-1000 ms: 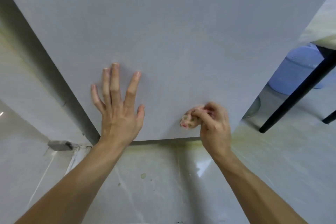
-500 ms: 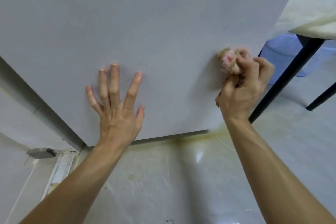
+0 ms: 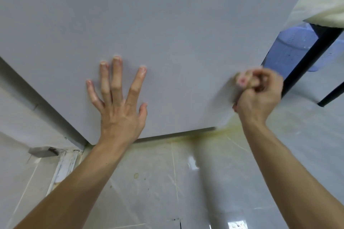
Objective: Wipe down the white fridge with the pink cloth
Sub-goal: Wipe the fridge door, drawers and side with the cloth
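A person's left hand [image 3: 119, 109] lies flat with fingers spread on the lower part of the white fridge [image 3: 167, 29] door. Their right hand [image 3: 260, 95] is curled into a fist around a bunched pink cloth [image 3: 242, 80], pressed to the door near its right edge. Behind stand 2 black table legs [image 3: 305, 59] and a blue bucket [image 3: 290, 50].

Matt, smooth fridge [image 3: 167, 24]; soft pink cloth [image 3: 243, 80]; glossy stained floor tiles [image 3: 158, 182].
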The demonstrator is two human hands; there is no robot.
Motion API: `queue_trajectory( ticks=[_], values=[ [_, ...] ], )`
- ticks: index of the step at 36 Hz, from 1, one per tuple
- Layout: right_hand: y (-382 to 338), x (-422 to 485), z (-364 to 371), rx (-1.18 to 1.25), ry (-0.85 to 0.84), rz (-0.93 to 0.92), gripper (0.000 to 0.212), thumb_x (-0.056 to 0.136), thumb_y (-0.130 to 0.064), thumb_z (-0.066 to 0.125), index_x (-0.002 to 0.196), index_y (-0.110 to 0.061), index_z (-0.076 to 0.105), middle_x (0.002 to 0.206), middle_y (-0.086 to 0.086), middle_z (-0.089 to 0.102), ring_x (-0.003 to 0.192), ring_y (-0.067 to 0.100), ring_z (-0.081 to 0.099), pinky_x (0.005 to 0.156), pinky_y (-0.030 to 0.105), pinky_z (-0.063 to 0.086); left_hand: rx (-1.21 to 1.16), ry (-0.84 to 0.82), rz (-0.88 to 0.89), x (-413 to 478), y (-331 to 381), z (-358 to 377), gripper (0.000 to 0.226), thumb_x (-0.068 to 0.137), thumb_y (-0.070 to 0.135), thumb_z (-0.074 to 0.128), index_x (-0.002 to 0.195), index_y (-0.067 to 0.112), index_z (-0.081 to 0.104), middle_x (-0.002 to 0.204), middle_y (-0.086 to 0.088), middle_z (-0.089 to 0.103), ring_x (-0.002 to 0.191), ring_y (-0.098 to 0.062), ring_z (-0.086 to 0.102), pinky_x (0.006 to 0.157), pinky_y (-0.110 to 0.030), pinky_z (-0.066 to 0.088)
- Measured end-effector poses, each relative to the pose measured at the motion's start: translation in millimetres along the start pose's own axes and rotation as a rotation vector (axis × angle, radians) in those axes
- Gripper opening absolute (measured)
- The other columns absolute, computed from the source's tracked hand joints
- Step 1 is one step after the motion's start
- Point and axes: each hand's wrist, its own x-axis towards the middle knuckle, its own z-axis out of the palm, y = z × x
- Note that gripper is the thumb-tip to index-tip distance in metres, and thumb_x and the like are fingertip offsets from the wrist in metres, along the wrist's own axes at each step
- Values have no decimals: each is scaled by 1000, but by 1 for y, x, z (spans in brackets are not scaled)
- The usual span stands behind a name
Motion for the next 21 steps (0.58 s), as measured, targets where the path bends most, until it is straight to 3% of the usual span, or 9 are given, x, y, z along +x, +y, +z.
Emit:
queue_trajectory(
  ticks=[2,4,6,9,11,14,16,18,21],
  values=[
    [-29,17,7,156,96,-69,56,74,8,40,105,-30,68,109,30,63,95,39,70,84,52,60,6,1,-3,0,1,0,102,79,21,80,166,28,26,171,-17,1,159,-46,3,121,-76,8],
    [-53,26,11,233,131,-110,59,74,10,38,118,-13,70,117,25,65,110,33,67,97,40,56,3,3,-6,0,2,0,102,79,20,78,166,27,26,171,-18,2,158,-47,3,120,-77,8],
    [-58,22,11,154,123,-163,62,78,14,38,132,-1,66,131,20,63,127,31,61,111,40,49,1,8,-9,1,3,0,101,79,18,78,165,27,26,171,-18,1,158,-47,3,121,-77,8],
    [-37,-3,9,35,41,-138,70,85,13,37,150,-5,53,154,14,51,147,27,46,126,39,35,4,7,-11,1,4,1,101,79,18,78,165,27,25,170,-17,1,158,-45,2,120,-77,8],
    [-17,-26,6,19,-1,-22,64,95,1,37,156,-14,49,154,7,53,144,26,50,120,53,43,7,15,-10,1,4,3,101,79,18,77,165,26,25,170,-17,1,158,-45,1,120,-78,9],
    [28,-60,4,-102,-37,143,50,100,-25,34,144,-34,57,131,-9,64,114,32,69,93,66,57,11,31,-8,1,3,5,100,79,18,76,165,26,26,170,-18,2,157,-46,2,120,-77,8],
    [68,-82,4,-235,-102,278,44,89,-38,29,118,-40,62,112,-8,67,94,37,72,84,63,60,7,35,-8,2,4,6,99,79,17,75,164,26,25,169,-18,2,157,-47,3,120,-77,8],
    [81,-95,11,-273,-125,407,32,83,-38,27,98,-37,55,99,-4,64,86,37,69,78,60,61,6,33,-10,2,5,5,99,78,18,74,164,25,26,169,-18,2,156,-47,3,120,-77,8],
    [46,-96,23,-225,-72,566,23,94,-16,35,97,-24,55,100,-1,62,88,27,63,81,45,58,1,39,-2,2,4,5,98,78,18,75,164,25,28,169,-18,3,156,-47,3,121,-77,7]
  ],
)
